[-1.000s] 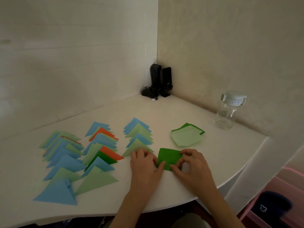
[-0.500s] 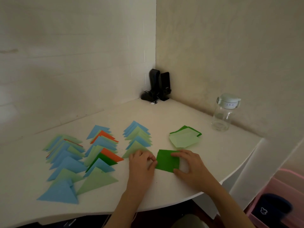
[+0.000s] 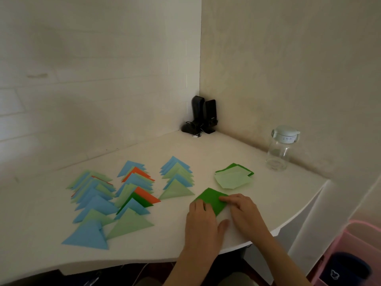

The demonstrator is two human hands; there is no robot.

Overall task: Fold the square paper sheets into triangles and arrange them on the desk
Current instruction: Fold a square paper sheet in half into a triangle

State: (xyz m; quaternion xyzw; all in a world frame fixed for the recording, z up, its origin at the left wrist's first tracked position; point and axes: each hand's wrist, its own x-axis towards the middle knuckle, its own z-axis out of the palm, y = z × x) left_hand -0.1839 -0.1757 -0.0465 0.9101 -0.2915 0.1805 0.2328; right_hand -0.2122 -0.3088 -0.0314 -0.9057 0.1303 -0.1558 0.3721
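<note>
White surface (image 3: 206,153) in a wall corner | speakers (image 3: 204,116) at 12, bottle (image 3: 280,149) at 2 | dark green sheet (image 3: 210,200) at 5, folded triangles (image 3: 132,195) at 8 | left hand (image 3: 203,220) flat, pressing sheet | right hand (image 3: 241,209) fingers extended on it

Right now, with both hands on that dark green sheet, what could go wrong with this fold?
The dark green sheet lies loose on the desk under the left hand and right hand; it may slip and crease off the diagonal. The nearest light green triangle lies close to the sheet's left, so a sweeping left hand could knock that column askew. The unfolded stack just behind could also get nudged.
</note>
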